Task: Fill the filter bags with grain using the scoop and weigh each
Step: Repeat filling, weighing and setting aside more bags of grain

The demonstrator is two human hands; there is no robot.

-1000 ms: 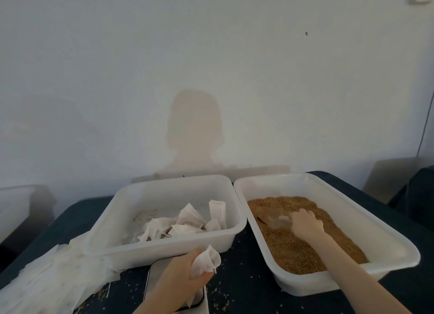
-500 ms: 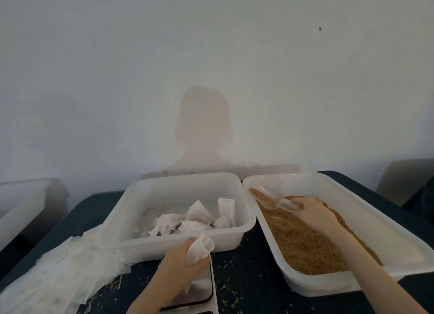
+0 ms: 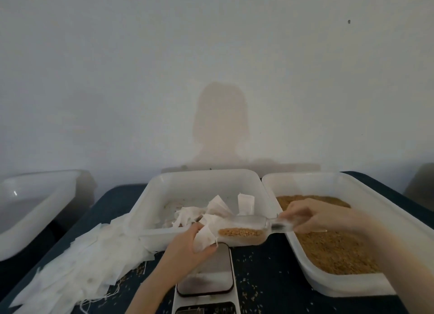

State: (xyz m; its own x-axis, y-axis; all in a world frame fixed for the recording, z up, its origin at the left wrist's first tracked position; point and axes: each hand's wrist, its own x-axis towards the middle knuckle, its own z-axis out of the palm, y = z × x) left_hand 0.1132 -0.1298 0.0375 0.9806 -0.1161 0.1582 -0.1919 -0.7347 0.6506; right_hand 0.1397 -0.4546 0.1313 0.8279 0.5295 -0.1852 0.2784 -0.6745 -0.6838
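Observation:
My left hand [image 3: 187, 245] holds a white filter bag [image 3: 204, 238] above the small scale [image 3: 206, 280] at the table's front. My right hand [image 3: 314, 216] grips the handle of a clear plastic scoop [image 3: 244, 231], which carries brown grain and points left, its mouth at the bag's opening. The grain bin [image 3: 352, 184] with a bed of grain [image 3: 333, 250] stands at the right. Several filled bags [image 3: 218, 208] lie in the middle white bin [image 3: 150, 196].
A pile of flat empty filter bags [image 3: 77, 266] lies on the dark table at the front left. Another white bin [image 3: 28, 222] stands at the far left. Loose grains are scattered on the table [image 3: 258, 266] around the scale. A bare wall rises behind.
My right hand lifted the scoop out of the grain bin and swung it left, loaded, to the bag. My left hand kept holding the bag over the scale.

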